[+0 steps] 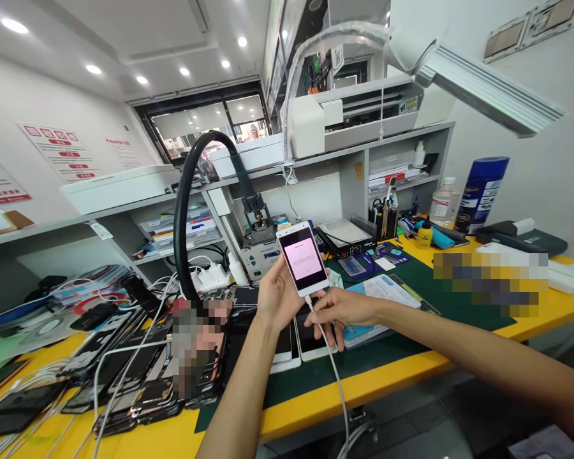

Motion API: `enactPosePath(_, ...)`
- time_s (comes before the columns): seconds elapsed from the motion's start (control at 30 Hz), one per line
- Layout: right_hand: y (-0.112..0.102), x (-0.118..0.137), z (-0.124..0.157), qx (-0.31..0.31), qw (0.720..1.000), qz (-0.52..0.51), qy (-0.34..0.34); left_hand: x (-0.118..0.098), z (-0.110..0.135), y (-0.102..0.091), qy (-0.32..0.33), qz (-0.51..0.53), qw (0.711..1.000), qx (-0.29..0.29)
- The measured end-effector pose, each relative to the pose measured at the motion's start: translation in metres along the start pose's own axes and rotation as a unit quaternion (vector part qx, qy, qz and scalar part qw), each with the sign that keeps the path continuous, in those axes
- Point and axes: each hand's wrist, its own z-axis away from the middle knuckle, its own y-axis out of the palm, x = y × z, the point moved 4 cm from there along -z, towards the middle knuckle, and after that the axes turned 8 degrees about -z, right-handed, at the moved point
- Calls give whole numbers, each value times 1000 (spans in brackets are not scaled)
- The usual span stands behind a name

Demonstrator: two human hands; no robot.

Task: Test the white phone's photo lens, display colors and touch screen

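Observation:
A white smartphone (303,257) with a lit screen showing a pale pink dialog box is held up above the bench. My left hand (275,294) wraps round its left edge and back. At its bottom edge a white charging cable (335,376) meets the phone, and my right hand (332,310) pinches the cable's plug end between thumb and forefinger. Whether the plug is fully seated I cannot tell. Below the hands, white-edged phones (287,364) lie on the green mat (406,347), partly hidden by my hands.
Several phones and loose phone parts (143,363) crowd the left of the yellow bench (316,411). A black hose (182,210) arches up behind them. Toward the back right stand a yellow bottle (425,234), a clear bottle (444,201) and a blue can (482,194). A lamp (488,89) hangs overhead.

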Motion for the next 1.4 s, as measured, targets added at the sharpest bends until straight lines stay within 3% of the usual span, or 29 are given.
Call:
enactPosePath(0.33, 5, 1, -2, -42, 999, 18, -5, 6, 1, -1, -23, -1, 1000, 16)
enactPosePath(1.4, 7, 3, 0, -53, 998, 26, 8, 5, 1, 0, -25, 5, 1000, -5)
